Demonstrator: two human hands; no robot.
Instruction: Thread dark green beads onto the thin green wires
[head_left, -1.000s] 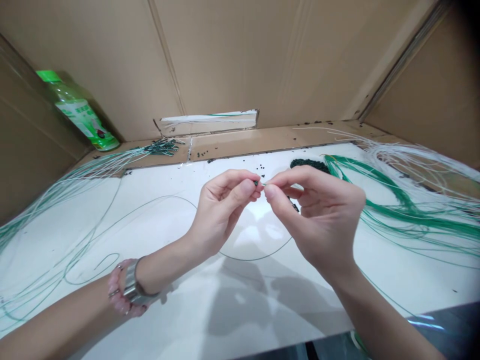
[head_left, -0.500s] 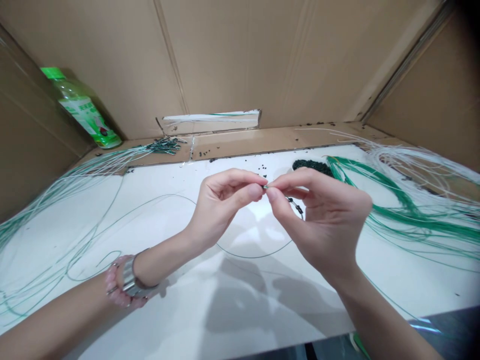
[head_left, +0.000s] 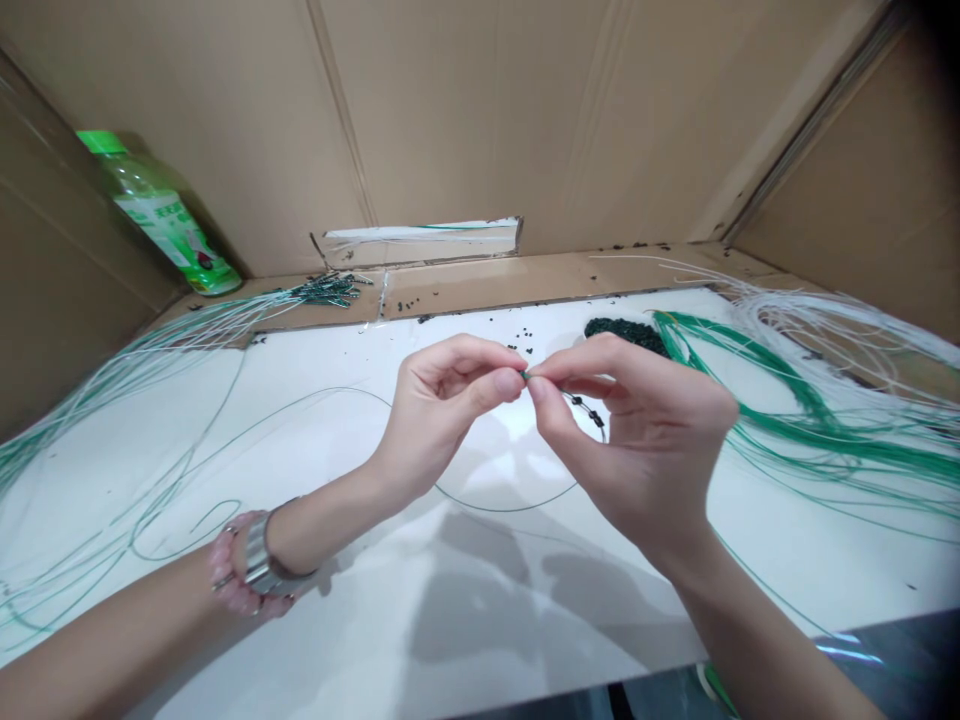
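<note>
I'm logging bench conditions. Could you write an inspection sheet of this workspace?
Surface: white table, dark bits toward far edge.
Job's things: thread with black beads; green strands and white strands at right; dark-ended bundle at left.
Clutter: green-capped bottle, far left.
Grips: left hand and right hand both pinched, meeting at a green piece too small to identify.
Cables: nothing seen.
Surroundings: cardboard walls behind and at both sides.
</note>
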